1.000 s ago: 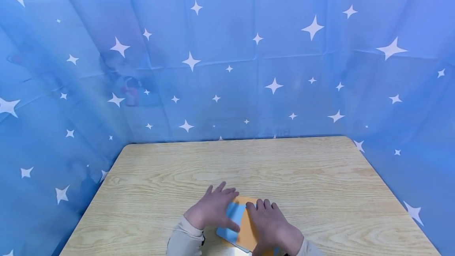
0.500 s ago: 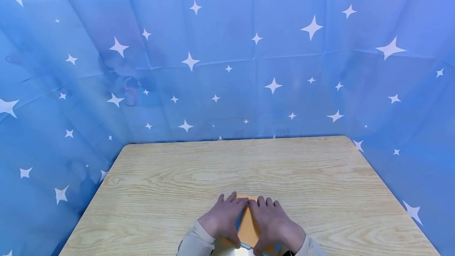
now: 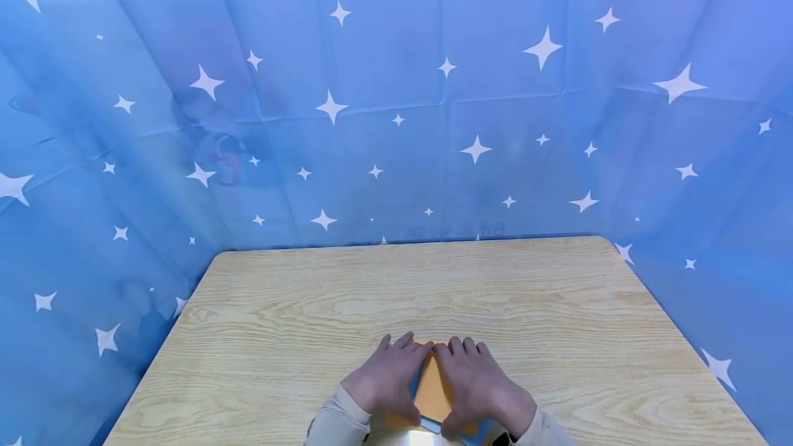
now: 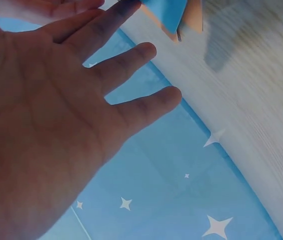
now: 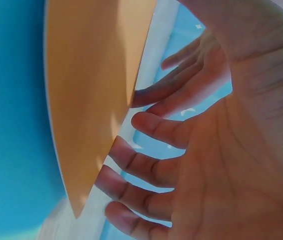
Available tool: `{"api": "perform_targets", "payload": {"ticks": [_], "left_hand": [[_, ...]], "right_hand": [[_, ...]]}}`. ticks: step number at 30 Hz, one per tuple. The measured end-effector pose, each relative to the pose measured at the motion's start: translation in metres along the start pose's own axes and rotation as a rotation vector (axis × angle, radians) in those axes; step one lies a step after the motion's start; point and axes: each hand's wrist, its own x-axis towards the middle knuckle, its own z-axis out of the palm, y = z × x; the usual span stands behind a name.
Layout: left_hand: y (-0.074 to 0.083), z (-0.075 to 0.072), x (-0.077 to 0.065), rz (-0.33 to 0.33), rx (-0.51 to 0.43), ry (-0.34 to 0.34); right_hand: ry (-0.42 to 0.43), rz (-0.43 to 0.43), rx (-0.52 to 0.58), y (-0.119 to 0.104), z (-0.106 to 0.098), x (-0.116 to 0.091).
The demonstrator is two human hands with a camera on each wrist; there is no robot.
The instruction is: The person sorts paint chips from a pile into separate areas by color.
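Near the front edge of the table, orange sheets [image 3: 432,394] and blue sheets [image 3: 486,432] lie overlapping, partly covered by both hands. My left hand [image 3: 387,376] lies over their left side, its index fingertip close to the right one's. In the left wrist view its fingers are mostly straight and spread, the index reaching a blue sheet [image 4: 169,12]. My right hand [image 3: 476,383] spans the right side, thumb toward the near edge. Its slightly bent fingertips touch the rim of an orange sheet [image 5: 89,75] in the right wrist view, beside a large blue surface [image 5: 11,125].
A pale wood-grain table [image 3: 310,294] extends beyond the hands. Behind it and at its sides hangs a blue curtain [image 3: 396,88] with white stars. A bright reflection shows between the wrists.
My left hand has moved right onto the sheets, covering most of the blue area and closing the distance to the right hand. The right hand has hardly moved.
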Motion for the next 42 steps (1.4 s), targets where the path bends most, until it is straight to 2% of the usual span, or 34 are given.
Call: {"api": "perform_targets", "payload": {"ticks": [8,15,22,27,38,42], "left_hand": [[-0.003,-0.002,-0.001,0.043,-0.029,0.055],[-0.008,-0.007,-0.004,0.025,-0.055,0.070],[-0.024,-0.017,-0.011,-0.008,-0.088,0.112],[-0.033,-0.023,-0.018,-0.028,-0.140,0.148],[-0.068,-0.037,-0.040,-0.074,-0.172,0.237],[-0.082,-0.043,-0.051,-0.099,-0.225,0.256]], "right_hand": [[0.038,0.001,0.011,-0.001,-0.006,-0.003],[0.031,0.018,0.051,-0.001,-0.009,-0.002],[0.013,0.083,0.113,0.004,-0.012,0.002],[0.029,0.092,0.109,0.004,-0.018,0.007],[0.083,-0.008,0.062,-0.020,-0.041,0.039],[0.090,-0.024,0.066,-0.034,-0.044,0.053]]}}
